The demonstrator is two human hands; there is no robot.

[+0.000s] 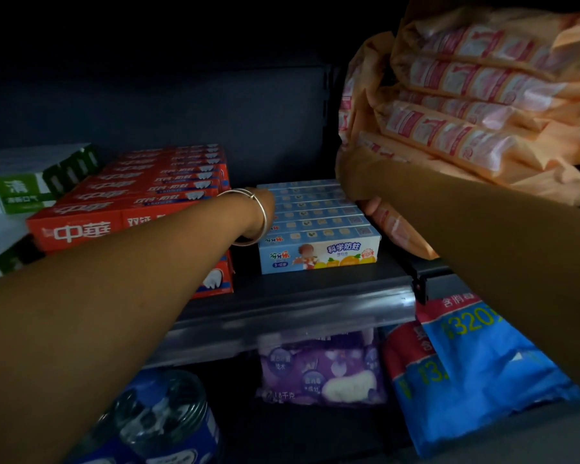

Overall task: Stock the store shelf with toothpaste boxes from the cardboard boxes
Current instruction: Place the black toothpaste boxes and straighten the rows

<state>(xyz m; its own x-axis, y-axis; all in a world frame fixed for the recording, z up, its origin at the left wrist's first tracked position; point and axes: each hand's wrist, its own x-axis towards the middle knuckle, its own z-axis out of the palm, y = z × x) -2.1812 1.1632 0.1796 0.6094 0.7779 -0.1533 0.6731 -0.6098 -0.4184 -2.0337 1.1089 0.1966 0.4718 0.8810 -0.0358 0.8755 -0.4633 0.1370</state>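
A row of several light-blue children's toothpaste boxes (318, 229) lies on the dark shelf (315, 296), front box facing me. To its left sit stacked red toothpaste boxes (141, 195), with green-and-white boxes (17, 192) further left. My left hand (264, 209), a bangle on its wrist, dips into the gap between the red stack and the blue row, so its fingers are hidden. My right hand (372, 206) is at the right rear side of the blue row. Only a fingertip shows past my forearm.
Orange plastic-wrapped packs (476, 105) are piled at the right and hang over the blue row's edge. Below the shelf lip lie a purple pouch (322, 370), blue and red bags (476, 370) and a blue-labelled clear jar (161, 413). The shelf's back is dark.
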